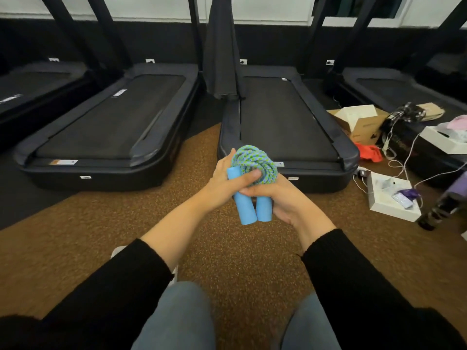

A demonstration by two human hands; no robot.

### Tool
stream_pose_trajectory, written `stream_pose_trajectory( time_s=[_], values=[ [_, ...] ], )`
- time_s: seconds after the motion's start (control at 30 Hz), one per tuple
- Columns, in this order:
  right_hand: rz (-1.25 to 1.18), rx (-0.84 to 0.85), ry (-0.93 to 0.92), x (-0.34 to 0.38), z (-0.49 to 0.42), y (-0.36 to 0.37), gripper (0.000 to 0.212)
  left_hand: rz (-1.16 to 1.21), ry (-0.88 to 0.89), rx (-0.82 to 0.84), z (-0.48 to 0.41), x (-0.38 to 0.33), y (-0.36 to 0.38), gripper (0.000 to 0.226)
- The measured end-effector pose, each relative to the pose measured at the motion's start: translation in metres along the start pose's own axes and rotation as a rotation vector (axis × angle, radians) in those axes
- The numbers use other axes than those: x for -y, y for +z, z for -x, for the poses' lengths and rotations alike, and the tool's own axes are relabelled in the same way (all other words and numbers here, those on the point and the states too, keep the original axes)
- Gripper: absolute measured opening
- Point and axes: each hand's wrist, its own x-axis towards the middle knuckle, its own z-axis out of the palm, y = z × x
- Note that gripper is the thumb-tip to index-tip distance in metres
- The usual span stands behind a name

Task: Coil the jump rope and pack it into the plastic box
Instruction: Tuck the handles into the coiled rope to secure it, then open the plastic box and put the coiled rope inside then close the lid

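Treadmills [111, 117] are lining the speckled floor [227, 251], and above it we are holding the jump rope [264, 170]: our left hand [221, 184] is curling round the coil [249, 156], thumb pressing the loops so none spring loose, our right hand [286, 199] is gripping both blue handles [243, 210] together

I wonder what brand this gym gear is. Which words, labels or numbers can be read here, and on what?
No text reads clearly.
White mark on the left treadmill: blurred.
Sticker on its rear edge: too small.
Print on the cardboard box: blurred.
Jump rope: no text visible.
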Motion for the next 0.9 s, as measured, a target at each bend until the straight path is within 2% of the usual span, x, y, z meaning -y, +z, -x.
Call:
stream_pose_trajectory(
  time_s=[0.07,0.1,0.17,0.3,0.4,0.47,0.53,0.6,0.77,0.9],
  values=[
    [0.050,0.002,0.000,-0.007,-0.006,-0.002,0.051,0.010,0.048,0.038,-0.001,0.006,-0.001,0.048],
    [0.051,-0.009,0.003,-0.012,-0.010,-0.003,0.051,0.011,0.052,0.042,0.001,0.007,-0.003,0.048],
    [0.028,-0.031,0.004,-0.021,-0.015,-0.003,0.048,0.009,0.055,0.050,0.004,0.014,-0.005,0.062],
    [-0.068,-0.058,0.016,-0.039,-0.025,-0.005,0.042,-0.093,0.002,0.073,0.005,0.030,-0.013,0.111],
    [-0.106,-0.072,0.035,-0.050,-0.030,-0.010,0.045,-0.163,-0.049,0.106,0.002,0.056,-0.025,0.120],
    [-0.104,-0.077,0.065,-0.057,-0.034,-0.014,0.046,-0.156,-0.180,0.102,0.002,0.071,-0.034,0.111],
    [-0.092,-0.093,0.112,-0.067,-0.039,-0.016,0.044,-0.107,-0.340,0.032,0.003,0.084,-0.039,0.086],
    [-0.076,-0.103,0.151,-0.078,-0.045,-0.015,0.043,-0.048,-0.444,-0.026,0.003,0.095,-0.044,0.074],
    [-0.039,-0.103,0.228,-0.109,-0.058,-0.010,0.049,-0.036,-0.509,-0.049,0.018,0.106,-0.057,0.068],
    [0.003,-0.117,0.280,-0.138,-0.067,-0.004,0.033,-0.105,-0.563,-0.021,0.040,0.123,-0.084,0.063]
  ],
)
